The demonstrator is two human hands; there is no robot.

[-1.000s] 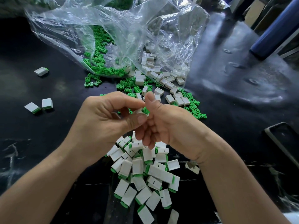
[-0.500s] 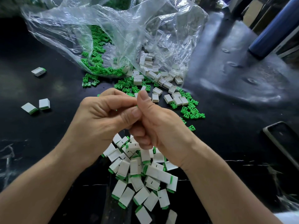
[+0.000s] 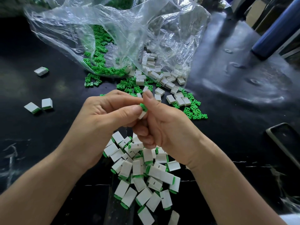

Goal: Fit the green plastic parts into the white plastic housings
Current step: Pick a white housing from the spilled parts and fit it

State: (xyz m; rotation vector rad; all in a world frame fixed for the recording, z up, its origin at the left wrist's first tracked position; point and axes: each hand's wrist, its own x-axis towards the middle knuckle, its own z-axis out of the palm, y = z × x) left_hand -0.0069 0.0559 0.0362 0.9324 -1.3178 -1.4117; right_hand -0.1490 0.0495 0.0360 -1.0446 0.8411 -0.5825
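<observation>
**Plenty fitted, plenty to go, and one piece is in the hands right now.**

Nearest me a heap of finished pieces (image 3: pixel 142 172) lies on the black table (image 3: pixel 56 88), white with green ends showing. Just above it the left hand (image 3: pixel 103 120) pinches a white housing (image 3: pixel 142 114). The right hand (image 3: pixel 162 127), fingers curled, grips the green part (image 3: pixel 143 107) at the housing's mouth. The green stands proud, so I'd say it isn't fully seated. Farther off, loose housings (image 3: pixel 164 78) and loose green parts (image 3: pixel 193 109) spill from a clear bag (image 3: pixel 113 30), so a good deal looks left.
</observation>
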